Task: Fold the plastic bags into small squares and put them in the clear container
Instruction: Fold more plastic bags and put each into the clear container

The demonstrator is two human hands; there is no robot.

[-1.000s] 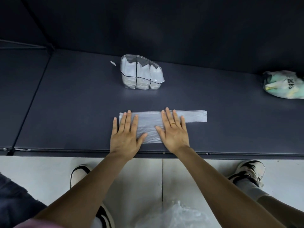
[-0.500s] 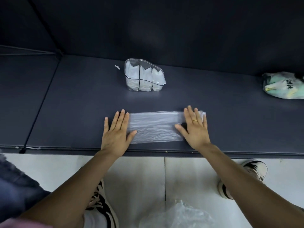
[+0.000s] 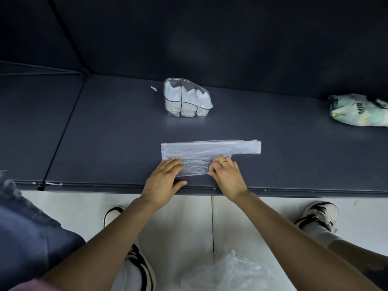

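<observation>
A clear plastic bag (image 3: 201,153) lies flat on the dark table (image 3: 105,143), folded into a long strip with a narrow handle end pointing right. My left hand (image 3: 164,178) rests at the strip's near left corner, fingertips curled at the near edge. At the near right edge my right hand (image 3: 225,174) has its fingers curled and pinches the bag's edge. Behind the strip stands the clear container (image 3: 186,98), divided into compartments that hold several folded white bags.
A crumpled green and white printed bag (image 3: 357,112) lies at the table's far right. Loose clear bags (image 3: 226,271) lie on the white floor between my feet. Dark cloth (image 3: 25,227) hangs at the left. A small white scrap (image 3: 154,89) sits left of the container.
Both hands, which pressed flat and slid apart along the bag, have drawn back to its near edge with fingers curled. The handle end at the right is uncovered again.
</observation>
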